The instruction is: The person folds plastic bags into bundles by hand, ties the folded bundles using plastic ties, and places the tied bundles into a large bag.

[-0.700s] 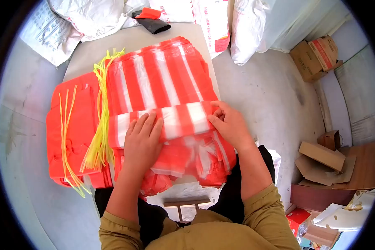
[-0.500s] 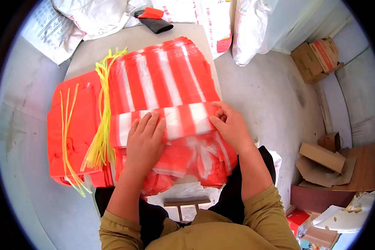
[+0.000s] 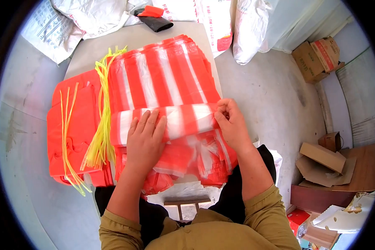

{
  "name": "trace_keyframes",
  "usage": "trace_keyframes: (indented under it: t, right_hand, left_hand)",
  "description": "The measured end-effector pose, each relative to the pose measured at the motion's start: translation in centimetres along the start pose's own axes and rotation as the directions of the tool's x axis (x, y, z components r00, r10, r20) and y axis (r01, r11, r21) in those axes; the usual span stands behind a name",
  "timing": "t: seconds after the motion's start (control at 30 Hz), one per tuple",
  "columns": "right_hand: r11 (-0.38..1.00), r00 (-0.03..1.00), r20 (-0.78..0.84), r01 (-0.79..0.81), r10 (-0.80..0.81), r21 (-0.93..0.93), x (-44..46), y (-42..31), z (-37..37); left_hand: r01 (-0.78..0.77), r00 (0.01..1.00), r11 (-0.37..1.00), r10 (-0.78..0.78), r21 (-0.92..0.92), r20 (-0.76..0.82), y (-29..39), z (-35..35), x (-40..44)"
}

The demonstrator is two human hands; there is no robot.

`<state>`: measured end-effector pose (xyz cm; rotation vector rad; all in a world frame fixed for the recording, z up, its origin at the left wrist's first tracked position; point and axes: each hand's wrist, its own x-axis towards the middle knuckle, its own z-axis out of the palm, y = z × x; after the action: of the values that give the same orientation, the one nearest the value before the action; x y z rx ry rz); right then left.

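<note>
Pile of red plastic [image 3: 84,125] on the far left, yellow strips [image 3: 104,108] next, then striped sheets [image 3: 156,77] mid-surface [image 3: 86,58] with a folded band [image 3: 177,121] across. Left hand [image 3: 146,135] lies flat on the band, grip spread; right hand [image 3: 234,125] curls at its right end, can't tell if clamped. Looks light, floppy, kinda slippery, so I'd hold both ends.

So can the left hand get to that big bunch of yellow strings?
Probably yes: the yellow strings lie uncovered, just left of the left hand, with only low, striped plastic between them.
</note>
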<state>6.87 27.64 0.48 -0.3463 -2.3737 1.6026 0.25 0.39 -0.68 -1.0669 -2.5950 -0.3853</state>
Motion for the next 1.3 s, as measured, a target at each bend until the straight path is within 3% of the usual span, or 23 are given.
trace_keyframes:
  t: [0.27, 0.37, 0.47, 0.57, 0.67, 0.77, 0.83, 0.87, 0.9, 0.93, 1.0, 1.03, 1.1, 1.13, 1.2, 1.23, 1.3]
  right_hand:
    - [0.936, 0.999, 0.013, -0.036, 0.034, 0.35, 0.3, 0.5, 0.2]
    - [0.995, 1.0, -0.005, 0.03, -0.03, -0.099, 0.3, -0.2, -0.1]
    - [0.974, 0.999, 0.003, 0.045, -0.046, -0.222, 0.1, 0.3, -0.2]
    - [0.989, 0.995, -0.095, -0.013, -0.001, -0.144, 0.2, -0.5, -0.5]
    - [0.989, 0.988, -0.153, 0.053, -0.031, 0.136, 0.7, -0.5, -1.4]
    - [0.899, 0.992, -0.109, -0.009, 0.063, 0.438, 0.9, -0.3, -1.5]
    - [0.88, 0.989, -0.053, -0.099, 0.139, 0.465, 0.5, 0.5, -0.8]
    - [0.849, 0.993, 0.029, -0.11, 0.111, 0.517, 0.3, 0.4, -0.3]
    - [0.815, 0.99, 0.111, -0.131, 0.082, 0.565, 0.0, 0.0, 0.3]
    - [0.751, 0.972, 0.233, -0.135, -0.026, 0.647, -0.4, -0.9, 1.3]
    - [0.697, 0.907, 0.416, -0.258, -0.063, 0.669, -0.6, -1.4, 2.2]
    - [0.707, 0.873, 0.487, -0.356, 0.019, 0.611, -0.8, -1.1, 2.2]
    - [0.77, 0.829, 0.543, -0.433, 0.135, 0.469, -1.0, -0.6, 2.9]
    - [0.824, 0.831, 0.531, -0.412, 0.165, 0.39, -1.0, -0.4, 3.6]
    - [0.906, 0.842, 0.495, -0.362, 0.216, 0.22, -0.7, -0.4, 4.7]
    - [0.878, 0.824, 0.514, -0.411, 0.24, 0.248, -0.8, -1.8, 4.6]
    - [0.897, 0.843, 0.503, -0.359, 0.192, 0.259, -0.7, -1.5, 4.8]
  left_hand:
    - [0.01, 1.0, 1.0, -0.01, -0.01, 0.012, 0.2, -0.6, 0.1]
    - [-0.031, 0.999, 0.997, 0.033, 0.074, -0.038, -0.5, 0.7, -0.1]
    - [-0.061, 0.993, 0.997, 0.066, 0.057, -0.097, -0.7, 0.7, 0.3]
    - [-0.051, 0.987, 0.997, 0.06, 0.062, -0.15, -0.8, 0.5, 0.6]
    - [-0.006, 0.981, 1.0, 0.006, -0.003, -0.196, -1.1, -0.4, 0.7]
    - [0.212, 0.973, 0.955, -0.225, -0.206, -0.044, 0.6, -5.3, 1.3]
    - [0.373, 0.911, 0.745, -0.408, -0.553, 0.065, 1.7, -7.9, 1.3]
    - [0.433, 0.869, 0.581, -0.473, -0.689, 0.147, 2.1, -8.9, 1.3]
    - [0.419, 0.848, 0.316, -0.471, -0.851, 0.243, 2.6, -9.6, 1.3]
    - [0.447, 0.809, 0.095, -0.468, -0.889, 0.356, 2.7, -9.5, 1.3]
    - [0.453, 0.728, -0.353, -0.384, -0.819, 0.568, 2.7, -8.1, 1.3]
    - [0.383, 0.733, -0.49, -0.355, -0.783, 0.58, 2.9, -6.5, 1.1]
    - [0.405, 0.709, -0.533, -0.33, -0.743, 0.623, 2.9, -3.3, 0.5]
    - [0.434, 0.666, -0.549, -0.339, -0.714, 0.665, 2.9, -1.6, -0.1]
    - [0.448, 0.681, -0.496, -0.349, -0.744, 0.643, 3.1, 0.3, -1.0]
    - [0.438, 0.699, -0.462, -0.364, -0.771, 0.616, 3.4, 0.6, -1.3]
    - [0.45, 0.711, -0.427, -0.36, -0.784, 0.604, 3.6, 0.2, -1.2]
